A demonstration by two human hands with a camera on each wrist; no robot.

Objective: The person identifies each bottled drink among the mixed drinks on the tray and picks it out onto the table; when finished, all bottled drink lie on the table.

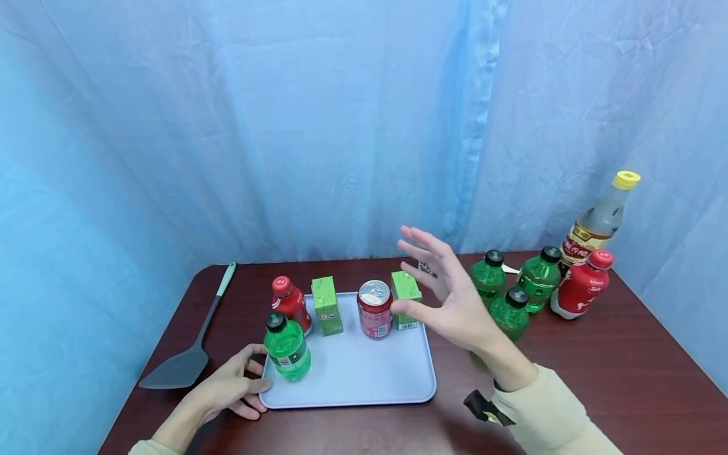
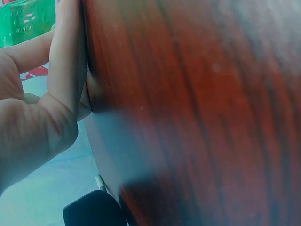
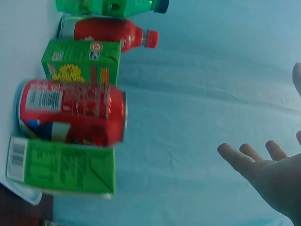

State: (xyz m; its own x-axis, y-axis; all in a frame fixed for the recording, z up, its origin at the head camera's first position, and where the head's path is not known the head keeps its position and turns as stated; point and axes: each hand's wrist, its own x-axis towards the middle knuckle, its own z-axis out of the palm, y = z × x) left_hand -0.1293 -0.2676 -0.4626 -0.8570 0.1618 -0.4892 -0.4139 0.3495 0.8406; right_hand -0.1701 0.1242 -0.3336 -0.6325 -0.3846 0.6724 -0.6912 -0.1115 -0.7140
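Observation:
My left hand point(image 1: 227, 382) rests on the table against the left edge of a pale tray point(image 1: 370, 382), its fingers loosely bent beside the rim. Right by it on the tray stands a green bottle point(image 1: 287, 354) with a black cap. Behind that are a red bottle point(image 1: 291, 304) and a green drink carton point(image 1: 327, 306). A red soda can point(image 1: 375, 316) and a second green carton point(image 3: 63, 167) stand upright to the right. My right hand point(image 1: 455, 303) is raised over the tray's right side, fingers spread and holding nothing; in the head view it overlaps the second carton.
Several green bottles point(image 1: 538, 278) stand on the table at the right, with a red bottle point(image 1: 582, 284) beside them. A tall yellow-capped bottle point(image 1: 594, 224) stands behind. On the far left lies a grey spatula point(image 1: 182, 366). A blue curtain point(image 1: 341, 126) hangs behind the table.

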